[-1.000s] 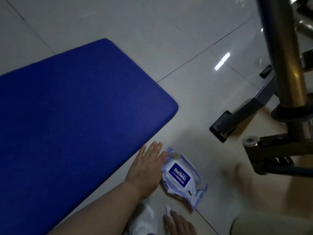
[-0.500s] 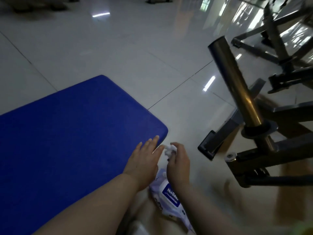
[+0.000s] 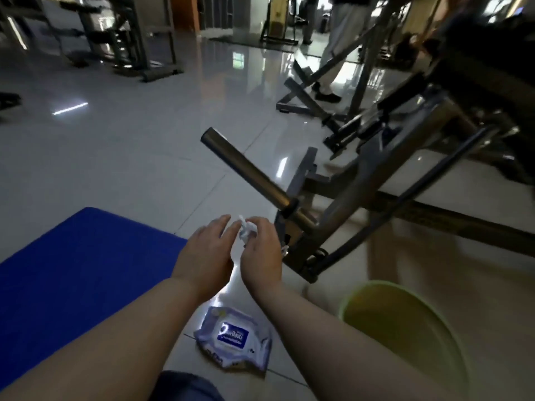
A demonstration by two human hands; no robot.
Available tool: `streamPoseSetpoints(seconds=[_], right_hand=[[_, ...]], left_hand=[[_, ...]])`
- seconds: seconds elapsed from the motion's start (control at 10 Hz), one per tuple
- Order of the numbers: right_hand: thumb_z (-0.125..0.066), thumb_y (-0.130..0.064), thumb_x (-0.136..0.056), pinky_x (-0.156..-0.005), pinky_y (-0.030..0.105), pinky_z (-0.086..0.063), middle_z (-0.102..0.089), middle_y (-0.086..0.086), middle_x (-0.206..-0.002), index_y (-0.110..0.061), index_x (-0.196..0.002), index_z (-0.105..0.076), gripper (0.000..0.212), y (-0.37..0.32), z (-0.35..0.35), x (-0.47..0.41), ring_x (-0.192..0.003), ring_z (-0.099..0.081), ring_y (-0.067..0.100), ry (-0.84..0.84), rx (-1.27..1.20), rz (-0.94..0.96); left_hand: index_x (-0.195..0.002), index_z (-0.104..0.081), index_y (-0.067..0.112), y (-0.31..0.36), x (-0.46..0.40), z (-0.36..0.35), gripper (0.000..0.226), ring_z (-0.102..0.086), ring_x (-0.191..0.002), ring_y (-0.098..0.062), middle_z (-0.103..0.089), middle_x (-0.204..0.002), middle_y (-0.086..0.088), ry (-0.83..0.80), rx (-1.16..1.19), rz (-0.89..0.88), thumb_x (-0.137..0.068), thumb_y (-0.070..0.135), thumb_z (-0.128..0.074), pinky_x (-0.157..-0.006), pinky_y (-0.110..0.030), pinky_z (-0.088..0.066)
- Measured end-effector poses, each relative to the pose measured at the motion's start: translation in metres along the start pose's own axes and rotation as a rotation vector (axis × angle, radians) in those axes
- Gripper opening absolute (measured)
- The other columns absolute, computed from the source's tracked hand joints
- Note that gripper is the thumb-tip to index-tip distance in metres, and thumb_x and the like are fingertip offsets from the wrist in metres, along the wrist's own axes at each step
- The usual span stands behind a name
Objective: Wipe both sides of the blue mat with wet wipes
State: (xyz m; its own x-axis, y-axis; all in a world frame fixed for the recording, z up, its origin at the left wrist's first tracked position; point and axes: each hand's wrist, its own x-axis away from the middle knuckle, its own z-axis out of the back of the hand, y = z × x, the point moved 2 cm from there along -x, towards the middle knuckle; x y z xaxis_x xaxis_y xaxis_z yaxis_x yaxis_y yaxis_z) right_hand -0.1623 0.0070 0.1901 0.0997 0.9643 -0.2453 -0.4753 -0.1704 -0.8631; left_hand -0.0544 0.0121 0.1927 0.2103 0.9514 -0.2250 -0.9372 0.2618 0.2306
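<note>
Both hands lifted off floor vs 0.5 s ago. I see wet wipe (image 3: 244, 230) pinched in right hand (image 3: 262, 250), wadded; left hand (image 3: 207, 251) fingers straight, touching it. Blue mat (image 3: 78, 273) flat on floor, left; wipes pack (image 3: 233, 337) below hands; green bin (image 3: 402, 322) right.

- Left hand (image 3: 207, 251) reaches forward, fingers straight and relaxed, fingertips beside the right hand.
- Right hand (image 3: 260, 250) held forward, fingers curled, pinching a wipe (image 3: 245, 229).

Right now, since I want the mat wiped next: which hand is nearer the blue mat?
Left. The left hand hovers at the blue mat's right edge, fingers straight. The right hand is further right over the floor, pinching a wet wipe.
</note>
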Motion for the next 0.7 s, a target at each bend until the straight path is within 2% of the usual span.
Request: streamPoseSetpoints(seconds=[0.1,0.4,0.5,0.6,0.7], right_hand=[[-0.048,-0.006,-0.094,-0.088,0.026,-0.049,-0.056,0.001,-0.111,-0.016,-0.112,-0.056,0.022,-0.005,0.050,0.005,-0.097,-0.056,0.010,0.084,-0.009,-0.020],[-0.045,-0.013,-0.096,-0.087,0.026,-0.048,-0.052,0.002,-0.119,-0.015,-0.117,-0.055,0.023,0.038,0.187,0.043,-0.101,-0.056,0.014,0.291,0.065,-0.142],[-0.046,-0.009,-0.096,-0.075,0.017,-0.044,-0.048,0.000,-0.121,-0.016,-0.117,-0.054,0.024,0.073,0.219,0.063,-0.090,-0.052,0.009,0.336,0.150,-0.210],[-0.046,-0.007,-0.095,-0.083,0.026,-0.048,-0.041,0.000,-0.131,-0.017,-0.125,-0.051,0.033,0.112,0.243,0.082,-0.100,-0.054,0.015,0.298,0.302,-0.279],[-0.046,-0.014,-0.095,-0.104,0.041,-0.037,-0.027,0.005,-0.149,-0.021,-0.143,-0.034,0.050,0.157,0.254,0.099,-0.126,-0.044,0.029,0.099,0.410,-0.451]], left_hand=[[-0.138,-0.047,0.009,0.050,-0.008,0.016,0.070,-0.052,-0.123,-0.032,-0.049,-0.140,-0.017,0.033,-0.016,-0.093,-0.074,0.000,-0.072,-0.100,-0.040,-0.043],[-0.145,-0.038,0.017,0.189,-0.004,0.008,0.071,-0.040,-0.136,-0.028,-0.042,-0.148,-0.009,-0.027,-0.005,-0.377,-0.083,0.016,-0.072,-0.113,-0.040,-0.028],[-0.147,-0.035,0.018,0.222,0.000,-0.007,0.065,-0.035,-0.139,-0.026,-0.038,-0.151,-0.007,-0.081,0.039,-0.455,-0.089,0.015,-0.062,-0.116,-0.041,-0.023],[-0.151,-0.026,0.022,0.253,0.004,-0.022,0.063,-0.025,-0.144,-0.020,-0.027,-0.157,-0.003,-0.188,0.034,-0.499,-0.094,0.017,-0.052,-0.120,-0.042,-0.018],[-0.149,-0.028,0.026,0.272,0.010,-0.042,0.055,-0.022,-0.145,-0.018,-0.024,-0.158,0.000,-0.328,-0.037,-0.520,-0.097,0.018,-0.045,-0.119,-0.046,-0.016]])
